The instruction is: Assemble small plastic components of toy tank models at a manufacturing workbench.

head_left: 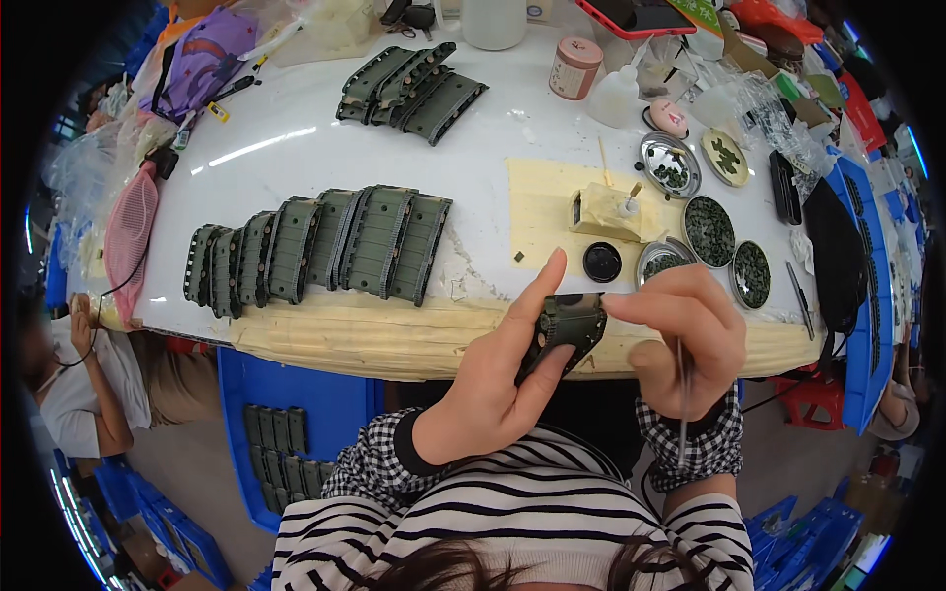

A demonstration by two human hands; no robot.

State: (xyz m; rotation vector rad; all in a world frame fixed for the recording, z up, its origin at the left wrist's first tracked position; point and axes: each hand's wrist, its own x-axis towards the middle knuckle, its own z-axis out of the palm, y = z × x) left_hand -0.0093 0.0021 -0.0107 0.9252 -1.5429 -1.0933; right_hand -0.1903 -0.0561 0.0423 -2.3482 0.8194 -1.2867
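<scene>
My left hand (483,389) grips a dark green camouflage-patterned plastic part (576,317) between thumb and fingers, raised in front of the table's near edge. Close against its right side is my right hand (695,325), fingers bent and a fingertip at the part's upper corner. A thin metal tool (684,404) is tucked in the right hand and points downward; its working end is hidden. On the table to the left, several similar green parts (315,246) overlap in a fanned row. Another stack of green parts (409,94) lies farther back.
Round dishes of small green pieces (709,231) stand at the right, near an open black cap (602,262) and a paper-wrapped bottle (611,212) holding a stick. Below the table's padded edge (394,350), a blue tray (241,394) holds more parts. A person (108,384) sits at left.
</scene>
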